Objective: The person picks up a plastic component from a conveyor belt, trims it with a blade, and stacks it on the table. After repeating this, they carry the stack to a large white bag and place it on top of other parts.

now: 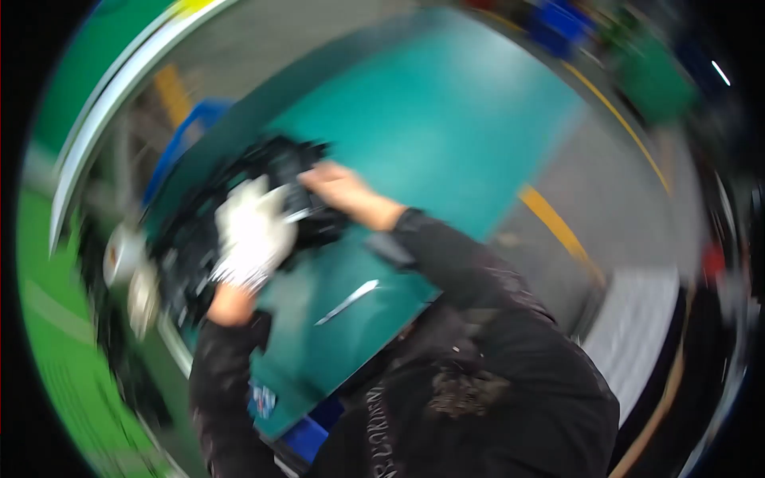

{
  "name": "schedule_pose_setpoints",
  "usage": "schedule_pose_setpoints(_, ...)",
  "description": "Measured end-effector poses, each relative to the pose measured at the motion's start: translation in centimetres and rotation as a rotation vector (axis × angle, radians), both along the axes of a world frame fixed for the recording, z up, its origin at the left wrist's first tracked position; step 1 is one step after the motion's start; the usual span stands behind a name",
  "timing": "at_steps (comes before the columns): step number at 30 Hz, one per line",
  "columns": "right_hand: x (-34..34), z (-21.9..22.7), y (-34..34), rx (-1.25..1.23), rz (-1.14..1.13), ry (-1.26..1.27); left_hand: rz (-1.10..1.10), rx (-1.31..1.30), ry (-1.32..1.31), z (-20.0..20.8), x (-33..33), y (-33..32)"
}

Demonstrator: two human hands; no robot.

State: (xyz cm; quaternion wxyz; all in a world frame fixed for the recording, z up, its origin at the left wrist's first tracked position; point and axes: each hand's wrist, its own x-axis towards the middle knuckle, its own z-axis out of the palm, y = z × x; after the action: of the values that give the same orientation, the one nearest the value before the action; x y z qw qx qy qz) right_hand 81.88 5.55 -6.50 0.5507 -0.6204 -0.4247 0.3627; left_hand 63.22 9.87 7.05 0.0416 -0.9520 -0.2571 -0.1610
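Note:
A pile of shiny black pieces (187, 255), too blurred to name, covers the left end of the green table. Over it lies my left hand (253, 227) in a white knitted glove; motion smears its fingers. A small pale strip (298, 215) shows beside that hand, and I cannot tell whether the hand holds it. My right hand (341, 187) is bare and closed at the right side of the pile, against the black pieces. Whatever its fingers grip is hidden. A slim silvery-white tool (347, 303) rests on the table in front of me.
The green table (430, 111) stretches away to the upper right. A dark flat object (389, 250) sits under my right forearm. White rolls (125, 253) stand at the left edge, near a blue bin rim (171, 151). A small blue-and-white packet (262, 400) lies near my left sleeve.

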Motion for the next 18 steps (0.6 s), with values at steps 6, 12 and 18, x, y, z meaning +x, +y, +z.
schedule_pose_setpoints(6, 0.5, 2.0, -1.0, -0.093, 0.005, 0.269, 0.008, -0.146, 0.106, 0.4, -2.7, -0.2)
schedule_pose_setpoints(12, 3.2, 0.8, -3.4, -0.187, -0.152, 0.147, 0.01, -0.287, 0.114, 2.1, -1.0, -3.5)
schedule_pose_setpoints(18, -0.4, 3.9, -1.6, -0.096, 0.007, 0.155, 0.071, -0.347, -0.272, 2.7, -9.0, -1.9)
